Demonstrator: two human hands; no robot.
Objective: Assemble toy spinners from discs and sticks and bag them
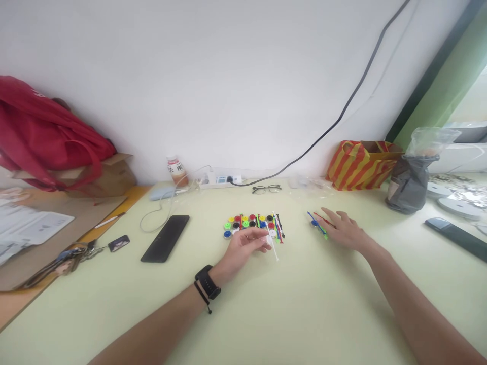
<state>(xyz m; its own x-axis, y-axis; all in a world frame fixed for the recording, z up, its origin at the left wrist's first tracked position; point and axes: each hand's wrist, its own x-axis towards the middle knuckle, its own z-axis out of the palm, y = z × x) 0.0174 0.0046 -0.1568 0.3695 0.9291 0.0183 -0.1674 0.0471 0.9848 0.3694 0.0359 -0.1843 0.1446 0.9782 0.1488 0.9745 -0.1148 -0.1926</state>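
Left hand [246,249] pinched on white stick [275,252]; right hand [343,231] over stick cluster [318,226], can't tell grip; many coloured discs [245,223] apparently unjoined.

We note a thin white stick [275,251], slanting, pinched in the left hand [250,247], a small white round piece [269,240] at its fingertips; can't tell if joined. Glossy round pieces [245,224] in yellow, red, green, black, blue and white sit in rows just behind, partly hidden, coloured sticks [280,231] bunched at the right end. Well apart, we log a blue round piece [314,223] among blue, red and green sticks [323,232] by the right hand [344,231].
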